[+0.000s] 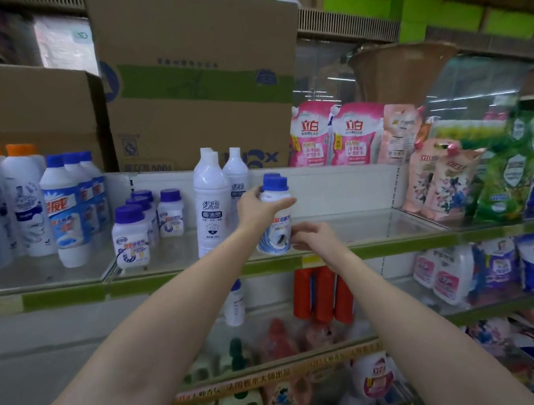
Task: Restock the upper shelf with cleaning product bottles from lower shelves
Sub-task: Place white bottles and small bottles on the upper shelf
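Blue-capped bottle gripped by left hand and right hand, tall white bottles just beside.

two cardboard boxes, three red bottles

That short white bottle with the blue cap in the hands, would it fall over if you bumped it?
Probably not easily. The short white bottle with the blue cap looks squat and wide, so it should stand steadily on the glass shelf. Its plastic sides look stiff, since the left hand and right hand don't dent it. On its side, the round body would likely roll.
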The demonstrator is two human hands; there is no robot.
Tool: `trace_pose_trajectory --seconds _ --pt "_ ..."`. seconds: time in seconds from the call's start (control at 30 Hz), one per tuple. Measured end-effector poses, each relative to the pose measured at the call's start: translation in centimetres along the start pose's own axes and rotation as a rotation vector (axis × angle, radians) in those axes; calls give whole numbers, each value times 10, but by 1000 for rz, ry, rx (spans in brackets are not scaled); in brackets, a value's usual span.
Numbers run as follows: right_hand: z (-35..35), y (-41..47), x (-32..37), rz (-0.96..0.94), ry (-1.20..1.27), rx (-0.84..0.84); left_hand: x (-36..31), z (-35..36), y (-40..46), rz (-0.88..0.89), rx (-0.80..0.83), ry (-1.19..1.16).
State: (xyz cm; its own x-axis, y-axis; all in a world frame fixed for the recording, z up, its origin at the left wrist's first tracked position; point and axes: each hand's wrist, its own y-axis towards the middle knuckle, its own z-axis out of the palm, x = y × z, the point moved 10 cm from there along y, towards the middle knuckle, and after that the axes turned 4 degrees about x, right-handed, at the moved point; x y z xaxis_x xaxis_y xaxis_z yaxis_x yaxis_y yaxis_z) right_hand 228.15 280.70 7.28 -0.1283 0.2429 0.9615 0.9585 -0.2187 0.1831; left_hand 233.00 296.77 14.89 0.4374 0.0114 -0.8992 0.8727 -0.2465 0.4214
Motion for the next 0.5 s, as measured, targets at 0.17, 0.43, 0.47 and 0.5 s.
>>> trace_pose_trajectory --seconds 0.17,0.43,0.47,0.5 --pt "-25 39 -10 61 -60 12 22 23 34 -53 5 -15" --pt "-30 96 -41 52 -140 -26 63 52 79 -8 -35 238" --pt "-28 101 -41 44 -161 -12 65 50 81 -13 -50 279" --pt "-26 105 -42 40 -180 2 68 48 86 -16 -58 308"
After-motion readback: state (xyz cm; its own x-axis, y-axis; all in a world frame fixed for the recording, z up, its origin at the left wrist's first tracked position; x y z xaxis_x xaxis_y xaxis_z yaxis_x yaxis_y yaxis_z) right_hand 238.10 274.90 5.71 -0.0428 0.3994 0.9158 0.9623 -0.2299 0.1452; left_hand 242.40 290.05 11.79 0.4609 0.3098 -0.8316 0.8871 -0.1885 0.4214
